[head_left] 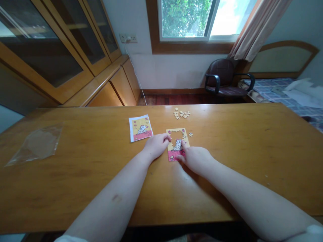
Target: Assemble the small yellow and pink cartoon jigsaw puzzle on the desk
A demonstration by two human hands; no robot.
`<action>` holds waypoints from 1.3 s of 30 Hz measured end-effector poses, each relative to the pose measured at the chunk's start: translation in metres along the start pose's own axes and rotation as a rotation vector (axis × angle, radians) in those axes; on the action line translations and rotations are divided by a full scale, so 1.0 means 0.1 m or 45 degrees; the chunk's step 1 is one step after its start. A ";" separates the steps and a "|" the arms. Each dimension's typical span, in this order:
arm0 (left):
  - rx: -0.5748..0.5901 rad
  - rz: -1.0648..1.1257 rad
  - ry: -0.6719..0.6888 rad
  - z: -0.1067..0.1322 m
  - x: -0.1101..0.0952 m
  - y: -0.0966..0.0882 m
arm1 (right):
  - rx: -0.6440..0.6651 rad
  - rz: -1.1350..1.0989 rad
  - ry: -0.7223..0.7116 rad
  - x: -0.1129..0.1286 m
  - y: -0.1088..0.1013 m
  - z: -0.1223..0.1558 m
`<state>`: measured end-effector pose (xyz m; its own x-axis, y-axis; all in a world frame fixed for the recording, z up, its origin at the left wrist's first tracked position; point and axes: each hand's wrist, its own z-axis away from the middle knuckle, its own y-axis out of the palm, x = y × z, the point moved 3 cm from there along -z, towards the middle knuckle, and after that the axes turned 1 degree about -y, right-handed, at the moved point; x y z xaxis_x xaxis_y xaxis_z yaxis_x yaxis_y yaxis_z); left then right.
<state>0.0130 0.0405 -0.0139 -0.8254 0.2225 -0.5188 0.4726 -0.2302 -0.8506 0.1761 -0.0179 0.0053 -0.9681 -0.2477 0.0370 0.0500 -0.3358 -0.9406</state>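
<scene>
Right hand [198, 159] touches the puzzle [176, 148] beneath it.

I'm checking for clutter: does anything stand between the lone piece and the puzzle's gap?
Only the flat right border of the puzzle lies between the piece and gap; the right hand rests nearer the person.
</scene>
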 end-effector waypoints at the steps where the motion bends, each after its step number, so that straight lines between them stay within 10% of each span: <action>1: -0.001 0.000 0.005 0.00 0.00 0.00 | -0.001 -0.001 0.002 0.00 0.00 0.00; 39: -0.058 0.087 -0.037 0.01 0.01 -0.01 | -0.027 -0.071 0.090 -0.08 -0.04 -0.02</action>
<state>0.0118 0.0403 -0.0138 -0.7989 0.1799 -0.5740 0.5414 -0.2007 -0.8164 0.1835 -0.0125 0.0076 -0.9842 -0.1640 0.0666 -0.0093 -0.3277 -0.9447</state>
